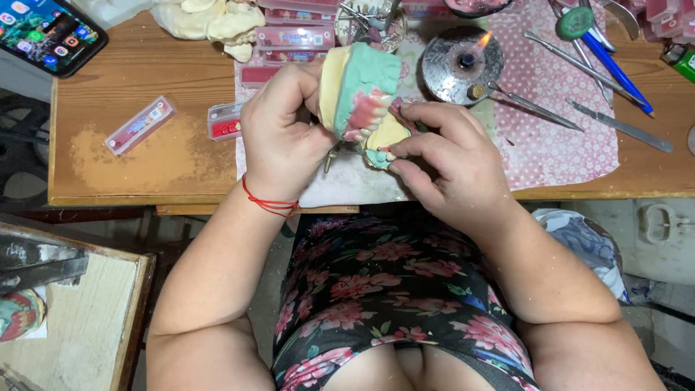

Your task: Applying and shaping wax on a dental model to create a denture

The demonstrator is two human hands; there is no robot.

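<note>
My left hand grips a dental model, green and cream plaster with pink gums and a row of teeth, holding it up between both hands above the table. My right hand is closed around the model's lower piece, fingertips pinched at its teeth. Just beyond my right hand a small burner is alight on a dotted pink cloth. Metal tools lie farther right. A pink strip rests left of my left hand.

Bare wooden tabletop at left; lit burner and metal tools crowding the right.
</note>
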